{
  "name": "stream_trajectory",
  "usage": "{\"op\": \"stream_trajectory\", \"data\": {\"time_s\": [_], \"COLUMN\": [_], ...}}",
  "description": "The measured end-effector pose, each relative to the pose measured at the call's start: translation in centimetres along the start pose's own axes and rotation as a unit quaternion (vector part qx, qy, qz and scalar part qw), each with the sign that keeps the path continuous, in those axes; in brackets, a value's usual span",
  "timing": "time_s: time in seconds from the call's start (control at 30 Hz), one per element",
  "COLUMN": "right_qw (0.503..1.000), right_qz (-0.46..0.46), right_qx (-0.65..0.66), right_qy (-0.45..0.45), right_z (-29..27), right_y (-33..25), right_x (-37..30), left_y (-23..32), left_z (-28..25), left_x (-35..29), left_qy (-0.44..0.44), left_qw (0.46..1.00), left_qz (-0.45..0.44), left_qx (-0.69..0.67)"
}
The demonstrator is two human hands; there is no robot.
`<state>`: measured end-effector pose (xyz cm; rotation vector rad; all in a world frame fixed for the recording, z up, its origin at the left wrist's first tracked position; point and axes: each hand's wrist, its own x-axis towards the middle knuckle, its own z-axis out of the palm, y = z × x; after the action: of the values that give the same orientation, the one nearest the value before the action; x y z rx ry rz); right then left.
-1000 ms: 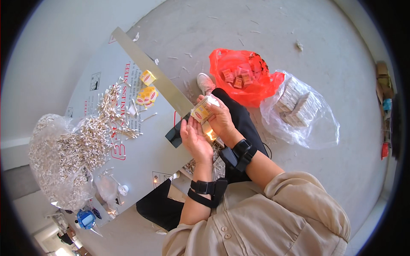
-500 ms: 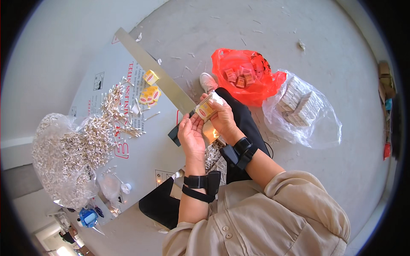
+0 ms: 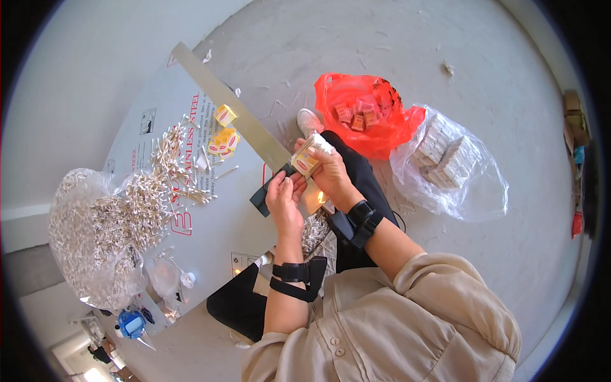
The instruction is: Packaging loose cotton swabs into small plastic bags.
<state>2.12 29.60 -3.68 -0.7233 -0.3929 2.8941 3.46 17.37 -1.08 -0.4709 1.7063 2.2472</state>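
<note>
My right hand [image 3: 331, 175] grips a small yellow-and-white box packed with cotton swabs [image 3: 307, 163], thumb across its near side. Just below the box's left corner is my left hand [image 3: 284, 200], its fingers loosely bent and apart, holding nothing I can see; whether a fingertip touches the box is unclear. A dark green block [image 3: 260, 202] sits at the table edge beside the left hand. Several yellow boxes [image 3: 223, 141] lie on the table at the far left of my hands, near a loose pile of cotton swabs [image 3: 170, 153].
A large clear bag of swabs [image 3: 95, 235] slumps on the table's left. A metal strip [image 3: 232, 105] runs along the table edge [image 3: 146, 92]. On the floor at right are a red bag [image 3: 375, 143] with small boxes and a clear bag [image 3: 471, 200] of white packs. An orange glow [image 3: 320, 197] shows below my hands.
My left hand has drawn slightly down and away from the box, its fingers curling more. The box has tilted a little in my right hand.
</note>
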Motion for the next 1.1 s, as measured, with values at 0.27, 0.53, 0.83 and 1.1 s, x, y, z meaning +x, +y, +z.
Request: {"op": "stream_trajectory", "data": {"time_s": [0.27,0.53,0.83,1.1], "right_qw": [0.997,0.981,0.985,0.932], "right_qz": [-0.04,-0.094,0.139,0.312], "right_qx": [-0.068,0.1,-0.068,-0.138], "right_qy": [0.02,0.136,0.082,0.126], "right_z": [0.1,-1.3,2.0,3.1], "right_y": [1.2,-4.5,-3.6,3.0], "right_x": [0.9,4.6,-2.7,-6.2], "left_y": [1.9,0.5,5.7,6.4], "left_z": [-0.7,-1.5,-0.3,-6.0], "left_x": [2.0,0.9,-3.8,-6.6], "left_qy": [-0.104,-0.082,-0.112,-0.11], "left_qw": [0.99,0.988,0.873,0.633], "left_qz": [-0.081,-0.07,0.348,0.559], "left_qx": [-0.043,-0.115,0.323,0.523]}}
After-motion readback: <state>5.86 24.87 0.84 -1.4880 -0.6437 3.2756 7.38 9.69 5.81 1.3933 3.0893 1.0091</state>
